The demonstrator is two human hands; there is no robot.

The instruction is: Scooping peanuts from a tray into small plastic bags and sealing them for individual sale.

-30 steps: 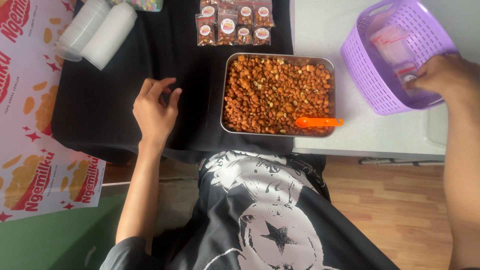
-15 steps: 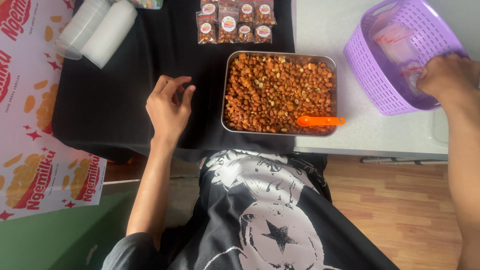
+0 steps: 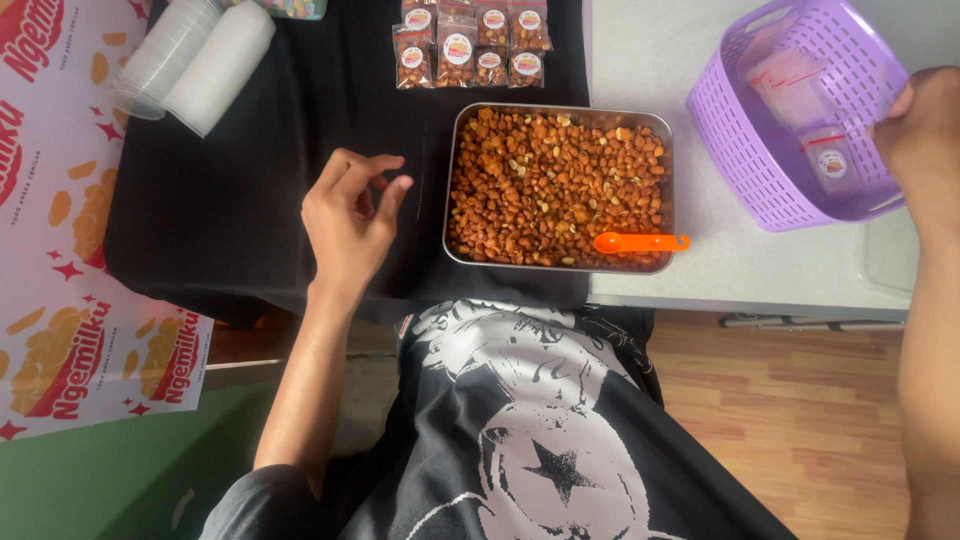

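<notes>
The right hand (image 3: 925,125) sits at the right rim of a purple basket (image 3: 750,150), fingers curled over the edge; whether it pinches the rim or one of the bags inside I cannot tell, since the fingertips are hidden. The basket stands tipped toward the person on the pale desk (image 3: 720,270), probably so its contents are within reach: clear zip bags (image 3: 800,75) with red strips, and a small one with a round sticker (image 3: 832,160). The left hand (image 3: 350,220) hovers over the black cloth (image 3: 220,200), palm down, fingers loosely half curled and holding nothing, just left of the steel tray (image 3: 450,180). The tray lies near the desk's near edge, straight in front of the person, full of orange-brown coated nuts (image 3: 550,180). An orange scoop (image 3: 640,242) rests on the nuts at the near right corner, handle pointing right, handy for the right hand. Beyond the tray, at the far edge, small filled packets (image 3: 470,45) lie in tidy rows, each clear with a round white-and-red label. At the far left, sleeves of stacked plastic cups (image 3: 190,60) lie on their sides. A white printed sheet (image 3: 60,300) with red lettering, stars and yellow snack shapes covers the left side.
</notes>
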